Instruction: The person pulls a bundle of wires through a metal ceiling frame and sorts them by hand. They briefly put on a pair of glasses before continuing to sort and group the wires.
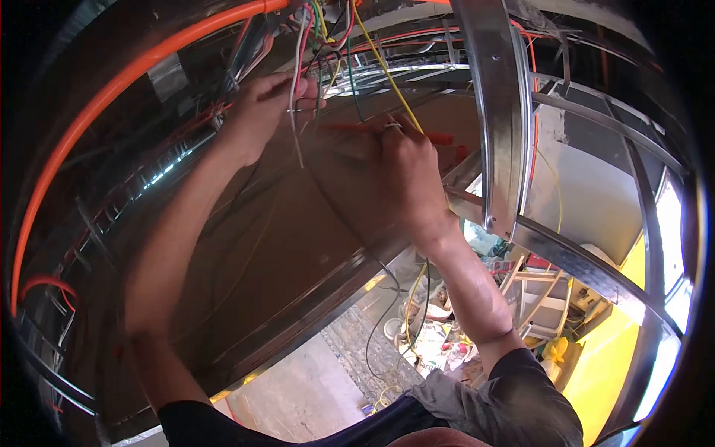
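Observation:
Overhead, several coloured wires hang from a bundle (319, 30). My left hand (272, 112) is raised on the left, its thumb and fingertips closed around a few of them, among them a white wire (295, 138) and a red wire (300, 59). The white wire's tail dangles below my fingers. My right hand (410, 167) is lower and to the right, fingers curled in, a pale loop at the fingertips; what they grip is hidden. A yellow wire (383, 67) runs down to this hand and passes behind it. Between the hands hangs a green wire (353, 82).
A metal channel (495, 112) hangs close at my right, joined to a crossbar (581, 261). Orange conduit (112, 104) curves along the left, and a short orange tube (439, 138) shows behind my right hand. Far below are the floor (298, 395), clutter and a wooden frame (536, 294).

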{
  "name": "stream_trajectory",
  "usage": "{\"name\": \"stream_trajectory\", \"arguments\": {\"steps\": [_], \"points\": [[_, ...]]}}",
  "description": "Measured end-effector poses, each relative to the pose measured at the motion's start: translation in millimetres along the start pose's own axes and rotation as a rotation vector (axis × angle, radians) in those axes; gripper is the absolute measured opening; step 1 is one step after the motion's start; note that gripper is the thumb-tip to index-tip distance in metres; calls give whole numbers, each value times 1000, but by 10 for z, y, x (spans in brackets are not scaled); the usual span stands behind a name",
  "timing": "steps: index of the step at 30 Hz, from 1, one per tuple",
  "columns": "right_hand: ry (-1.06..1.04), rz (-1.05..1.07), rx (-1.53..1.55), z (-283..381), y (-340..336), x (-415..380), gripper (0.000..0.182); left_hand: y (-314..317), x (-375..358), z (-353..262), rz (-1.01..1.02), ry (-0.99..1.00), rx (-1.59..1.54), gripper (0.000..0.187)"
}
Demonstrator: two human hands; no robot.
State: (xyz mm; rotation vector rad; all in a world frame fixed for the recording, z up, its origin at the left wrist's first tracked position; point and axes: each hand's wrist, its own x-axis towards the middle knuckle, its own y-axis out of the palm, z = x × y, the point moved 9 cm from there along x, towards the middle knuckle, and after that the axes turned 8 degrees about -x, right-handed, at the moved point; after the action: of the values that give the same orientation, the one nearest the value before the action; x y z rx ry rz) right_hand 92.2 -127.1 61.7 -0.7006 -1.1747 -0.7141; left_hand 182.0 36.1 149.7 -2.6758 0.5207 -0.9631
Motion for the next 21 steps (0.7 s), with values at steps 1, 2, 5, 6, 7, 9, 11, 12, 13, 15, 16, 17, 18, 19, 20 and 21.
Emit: {"name": "stream_trajectory", "arguments": {"steps": [1, 2, 5, 6, 7, 9, 11, 12, 13, 15, 16, 17, 18, 19, 20, 21], "points": [[35, -31, 31, -12, -36, 25, 10, 17, 3, -1, 23, 15, -5, 27], [34, -33, 29, 1, -45, 62, 10, 33, -3, -20, 24, 18, -6, 27], [96, 91, -24, -12, 48, 174, 13, 34, -30, 16, 23, -24, 10, 25], [77, 93, -1, 12, 44, 235, 10, 10, -19, 19, 5, 20, 1, 24], [59, 96, 21, 30, 50, 287, 8, -17, -12, 16, -12, 62, -7, 23], [91, 88, 65, 15, 88, 372, 12, -13, -16, -5, 7, 69, 14, 25], [124, 78, 111, 9, 146, 441, 17, -32, -14, -8, 28, 76, 39, 28], [99, 34, 164, 36, 140, 471, 19, -57, -7, 0, 22, 80, 26, 28], [73, -12, 216, 57, 125, 502, 21, -74, -3, 4, 17, 85, 14, 28], [153, 81, 232, -19, 234, 562, 20, -50, 0, -8, 35, 82, 2, 28], [232, 174, 250, -81, 338, 576, 19, -32, 7, -17, 52, 78, -9, 28], [231, 168, 245, -62, 390, 599, 19, -20, 3, -28, 57, 85, -9, 28], [422, 202, 622, -142, 595, 549, 20, -31, -6, -21, 35, 79, -6, 29], [607, 233, 1003, -193, 815, 482, 20, -50, -9, -21, 12, 75, -3, 29], [603, 228, 1001, -319, 924, 481, 20, -53, -7, -40, 15, 79, -3, 29], [238, 278, 497, -311, 927, 569, 21, -48, -9, -24, 19, 50, -39, 27]]}}
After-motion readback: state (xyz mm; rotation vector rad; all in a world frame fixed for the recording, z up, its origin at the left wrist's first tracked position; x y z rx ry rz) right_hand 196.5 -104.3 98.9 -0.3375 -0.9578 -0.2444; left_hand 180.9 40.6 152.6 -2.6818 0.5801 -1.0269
